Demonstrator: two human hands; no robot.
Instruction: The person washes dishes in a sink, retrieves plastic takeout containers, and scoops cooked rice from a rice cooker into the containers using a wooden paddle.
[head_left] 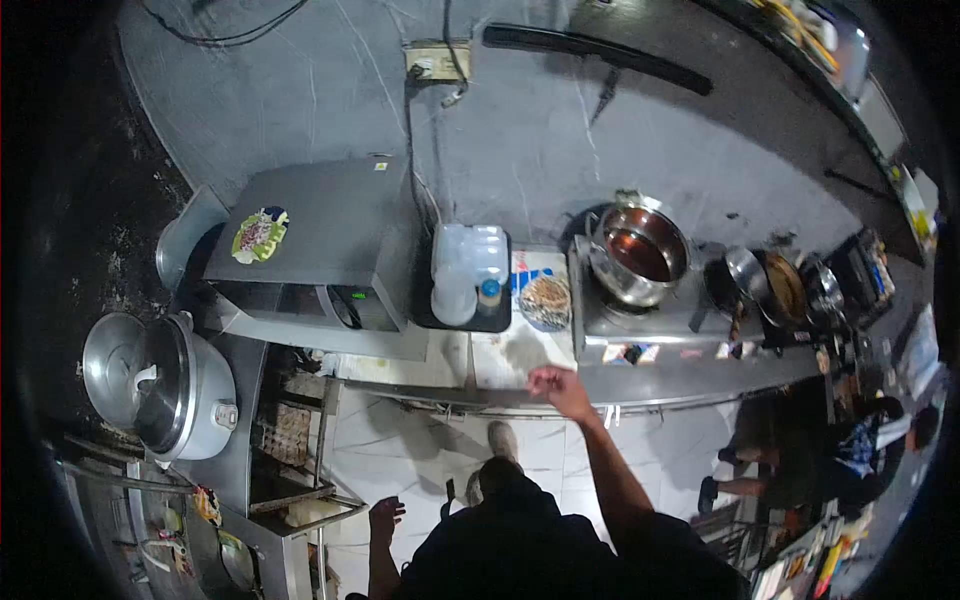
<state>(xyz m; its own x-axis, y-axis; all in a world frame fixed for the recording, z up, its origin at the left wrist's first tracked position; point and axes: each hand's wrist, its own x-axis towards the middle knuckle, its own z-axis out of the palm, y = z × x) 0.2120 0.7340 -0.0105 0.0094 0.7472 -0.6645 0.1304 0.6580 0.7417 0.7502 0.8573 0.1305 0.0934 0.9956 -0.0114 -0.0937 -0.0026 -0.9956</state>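
1. left hand [386,520] is hung low, half open, nothing seen gripped.
2. moving room's given by tiled floor [385,440] below the counter edge [430,391].
3. white board [505,365] is set behind that edge.
4. right hand [558,392] is held near the board, fingers curled; contents can't be told.

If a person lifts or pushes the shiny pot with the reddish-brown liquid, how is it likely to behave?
The pot would probably feel stiff, as its wall looks like metal. It is likely heavier than when empty, because it holds liquid. A sudden push may make this slosh, perhaps spill, since no lid covers the opening.
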